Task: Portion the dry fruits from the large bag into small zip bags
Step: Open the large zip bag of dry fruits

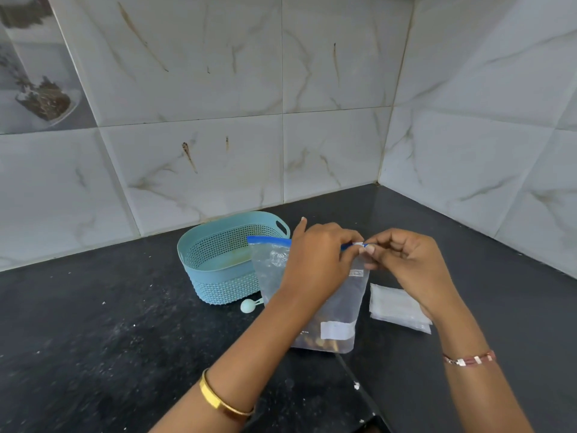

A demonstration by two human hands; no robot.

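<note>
Large bag (335, 310) upright on the dark counter (93, 323), long axis vertical, blue zip strip uppermost; left hand (315, 260) and right hand (409, 264) both pinching that strip; small zip bags (396, 304) flat just right; blue basket (218, 260) behind.

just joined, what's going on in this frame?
A person stands the large bag upright on the dark counter, both hands at its blue zip strip. The left hand pinches the strip while the right hand has its grip on the white slider at the end. A few dry fruits sit at the bottom. A stack of small zip bags lies to the right, unfilled. A blue basket and a small scoop wait behind.
</note>
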